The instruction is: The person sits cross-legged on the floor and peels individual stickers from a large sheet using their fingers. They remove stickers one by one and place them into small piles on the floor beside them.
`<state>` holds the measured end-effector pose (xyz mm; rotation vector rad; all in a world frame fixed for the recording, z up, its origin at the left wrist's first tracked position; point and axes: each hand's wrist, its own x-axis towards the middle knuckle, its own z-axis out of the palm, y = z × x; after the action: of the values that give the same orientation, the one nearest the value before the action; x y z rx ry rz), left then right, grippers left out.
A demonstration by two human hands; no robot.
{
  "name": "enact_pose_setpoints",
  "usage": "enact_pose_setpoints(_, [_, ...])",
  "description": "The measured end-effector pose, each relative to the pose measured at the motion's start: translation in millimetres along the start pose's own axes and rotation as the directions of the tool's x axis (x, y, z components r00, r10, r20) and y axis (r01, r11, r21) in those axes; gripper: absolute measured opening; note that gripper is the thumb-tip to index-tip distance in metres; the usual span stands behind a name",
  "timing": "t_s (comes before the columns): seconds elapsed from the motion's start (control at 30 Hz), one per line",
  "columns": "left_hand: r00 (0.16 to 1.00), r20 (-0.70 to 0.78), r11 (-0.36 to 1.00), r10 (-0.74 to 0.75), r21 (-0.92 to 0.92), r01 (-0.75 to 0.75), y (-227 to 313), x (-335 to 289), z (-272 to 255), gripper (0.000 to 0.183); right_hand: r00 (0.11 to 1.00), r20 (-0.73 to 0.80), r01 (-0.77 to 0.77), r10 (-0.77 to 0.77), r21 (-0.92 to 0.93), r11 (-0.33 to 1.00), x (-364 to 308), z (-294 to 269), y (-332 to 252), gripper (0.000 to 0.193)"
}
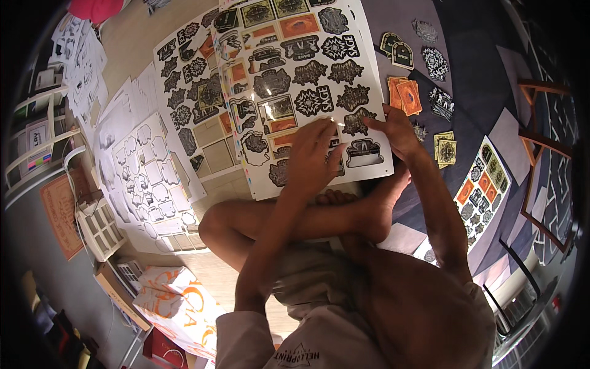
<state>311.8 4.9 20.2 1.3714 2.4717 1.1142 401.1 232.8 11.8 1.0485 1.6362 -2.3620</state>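
A large white sheet of stickers (384,147) slants in front of me above my crossed legs, covered in rows of black, orange and yellow-green printed designs. At its right edge my right hand (396,132) grips the sheet, thumb on top and the other fingers mostly hidden beneath. My left hand (312,154) rests over the lower middle of the sheet, its fingers stretched toward a black sticker and the thumb spread apart; it covers some of the designs. Close by the right hand, a black sticker (356,122) stays flat on the sheet.
Piles of cut stickers lie to the right: black arched ones (402,56), orange cards (407,96) and yellow cards (445,149). Farther right is a narrow sticker sheet (482,190). Peeled backing sheets (147,172) spread at the left, beside a white-orange bag (178,301).
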Motion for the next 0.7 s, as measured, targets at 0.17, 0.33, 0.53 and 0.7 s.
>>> enact_pose_setpoints(0.17, [0.998, 0.056, 0.994, 0.037, 0.100, -0.043, -3.3, 24.9, 39.1, 0.073, 1.000, 0.001, 0.028, -0.028, -0.093, 0.995, 6.1, -4.6, 3.3, 0.040])
enact_pose_setpoints(0.33, [0.993, 0.120, 0.993, 0.006, 0.116, -0.020, -3.7, 23.1, 38.7, 0.078, 0.996, 0.084, -0.049, 0.040, 0.112, 0.992, 9.2, -6.3, 5.2, 0.037])
enact_pose_setpoints(0.53, [0.988, 0.151, 0.993, -0.020, 0.120, 0.002, -2.2, 24.2, 38.3, 0.082, 0.989, 0.121, -0.105, 0.084, 0.181, 0.978, 8.3, -6.6, 0.1, 0.039])
enact_pose_setpoints(0.7, [0.991, 0.133, 0.998, -0.016, 0.068, 0.007, -3.7, 23.3, 36.0, 0.084, 0.984, 0.175, -0.062, 0.025, 0.210, 0.976, 6.8, -9.1, 3.2, 0.040])
